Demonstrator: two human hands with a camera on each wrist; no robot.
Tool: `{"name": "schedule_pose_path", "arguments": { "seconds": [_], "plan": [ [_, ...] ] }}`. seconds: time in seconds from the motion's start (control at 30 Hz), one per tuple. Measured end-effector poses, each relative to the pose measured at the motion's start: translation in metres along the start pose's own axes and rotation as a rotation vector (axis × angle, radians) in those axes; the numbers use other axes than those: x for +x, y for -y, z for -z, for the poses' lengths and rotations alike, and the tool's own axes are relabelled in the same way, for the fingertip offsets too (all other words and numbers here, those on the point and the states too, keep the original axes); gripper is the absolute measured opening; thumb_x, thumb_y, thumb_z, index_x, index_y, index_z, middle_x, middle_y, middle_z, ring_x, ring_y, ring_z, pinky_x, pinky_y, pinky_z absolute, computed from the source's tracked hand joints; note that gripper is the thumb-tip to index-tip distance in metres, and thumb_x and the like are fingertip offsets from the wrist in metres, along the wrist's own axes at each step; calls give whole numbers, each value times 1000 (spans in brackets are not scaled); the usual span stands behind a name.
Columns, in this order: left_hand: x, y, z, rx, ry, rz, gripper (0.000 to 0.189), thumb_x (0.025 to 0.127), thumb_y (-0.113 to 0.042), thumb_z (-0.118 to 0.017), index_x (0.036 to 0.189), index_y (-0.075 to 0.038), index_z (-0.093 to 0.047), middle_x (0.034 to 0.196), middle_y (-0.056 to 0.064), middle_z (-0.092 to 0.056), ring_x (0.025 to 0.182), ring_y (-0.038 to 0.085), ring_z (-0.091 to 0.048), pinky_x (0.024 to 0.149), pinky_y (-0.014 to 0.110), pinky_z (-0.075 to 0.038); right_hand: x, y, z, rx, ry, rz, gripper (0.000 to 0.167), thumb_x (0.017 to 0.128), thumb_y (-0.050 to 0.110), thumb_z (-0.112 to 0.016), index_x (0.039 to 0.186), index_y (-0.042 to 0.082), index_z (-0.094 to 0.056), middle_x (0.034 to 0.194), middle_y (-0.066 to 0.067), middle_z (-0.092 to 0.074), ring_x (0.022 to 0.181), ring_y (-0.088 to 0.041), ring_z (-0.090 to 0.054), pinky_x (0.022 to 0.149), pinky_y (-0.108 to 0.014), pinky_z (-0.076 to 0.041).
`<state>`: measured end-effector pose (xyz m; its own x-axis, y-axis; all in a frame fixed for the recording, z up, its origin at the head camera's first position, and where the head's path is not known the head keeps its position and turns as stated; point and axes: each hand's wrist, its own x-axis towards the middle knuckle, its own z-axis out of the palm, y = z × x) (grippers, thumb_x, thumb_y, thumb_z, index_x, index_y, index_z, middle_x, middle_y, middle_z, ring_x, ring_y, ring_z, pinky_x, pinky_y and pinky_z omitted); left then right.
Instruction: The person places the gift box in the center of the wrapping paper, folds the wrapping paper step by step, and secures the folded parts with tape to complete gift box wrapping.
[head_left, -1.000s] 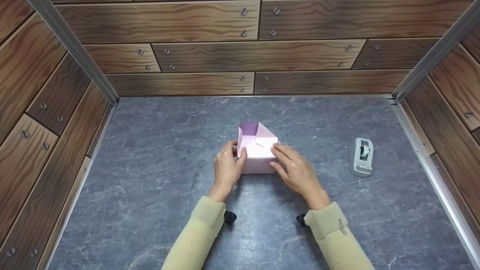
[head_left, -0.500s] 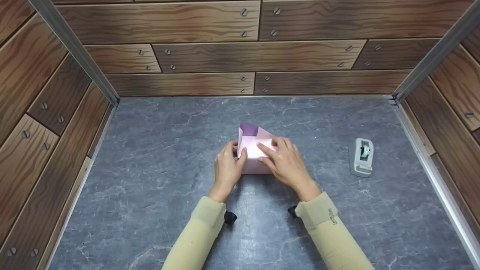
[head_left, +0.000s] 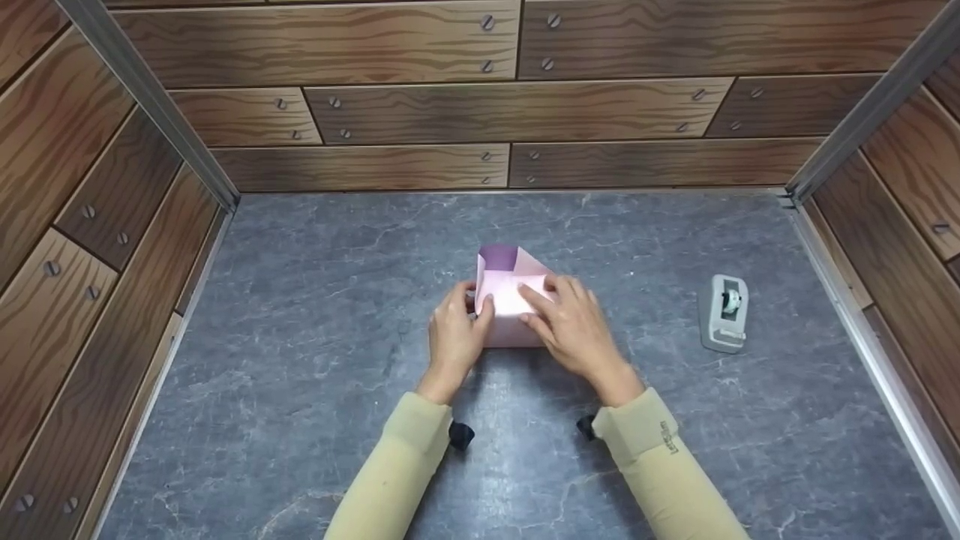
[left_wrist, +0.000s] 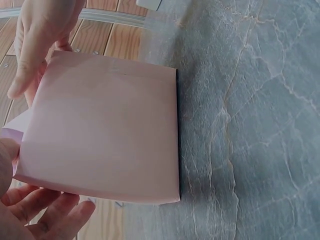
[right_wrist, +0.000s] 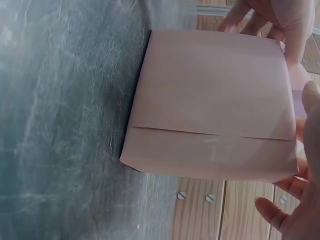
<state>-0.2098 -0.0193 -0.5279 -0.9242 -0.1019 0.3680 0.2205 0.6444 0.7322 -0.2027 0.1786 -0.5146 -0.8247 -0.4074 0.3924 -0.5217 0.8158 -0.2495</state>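
A pink paper box (head_left: 510, 300) stands on the grey marbled tabletop, its upper paper edges folded partly inward. At its far left corner a raised flap shows a purple inner side. My left hand (head_left: 456, 330) grips the left side, thumb on the front top edge and fingers round the side. My right hand (head_left: 581, 326) holds the right top corner, with a finger lying on the folded top and the thumb at the front edge. Along the front face, in the right wrist view, runs a straight paper seam (right_wrist: 200, 132). The right hand covers the right part of the top.
A grey tape dispenser (head_left: 724, 313) with a roll in it sits to the right on the tabletop (head_left: 315, 315). Wood-patterned walls (head_left: 517, 112) enclose the back and both sides, with metal rails at the corners and along the edges.
My right hand has moved left from the box's right edge onto the folded top, then barely shifted. The left hand keeps its grip, and the box stays in place.
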Motion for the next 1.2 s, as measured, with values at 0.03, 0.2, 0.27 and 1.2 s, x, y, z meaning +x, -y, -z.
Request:
{"name": "schedule_pose_path", "arguments": {
  "seconds": [0.03,0.2,0.27,1.2],
  "plan": [
    [0,0,0,-2,1,2,30,92,-29,-67,111,-6,-68,91,6,-70,80,17,-68,70,36,-56,-2,0,1,22,-25,3,45,99,39,-55,138,17,-59,128,-19,-54,118,-36,-49,98,-53,-39],
    [0,0,1,-3,-1,3,30,92,-28,-66,111,-6,-67,92,6,-70,81,17,-69,70,36,-56,-11,-4,3,122,-122,14,35,97,28,-63,125,7,-66,126,-13,-60,119,-33,-54,101,-52,-39],
    [0,0,1,-5,-6,-4,29,92,-27,-66,111,-5,-67,93,7,-70,81,17,-69,70,35,-57,-13,-6,3,136,-129,16,33,97,28,-63,122,7,-67,126,-12,-60,120,-31,-54,103,-50,-39],
    [0,-3,3,-5,-4,-1,30,92,-28,-67,111,-6,-67,91,7,-71,80,18,-69,69,37,-56,37,-40,8,860,89,-474,33,93,0,-60,125,-8,-61,121,-23,-63,110,-29,-60,92,-35,-48]
  ]
}}
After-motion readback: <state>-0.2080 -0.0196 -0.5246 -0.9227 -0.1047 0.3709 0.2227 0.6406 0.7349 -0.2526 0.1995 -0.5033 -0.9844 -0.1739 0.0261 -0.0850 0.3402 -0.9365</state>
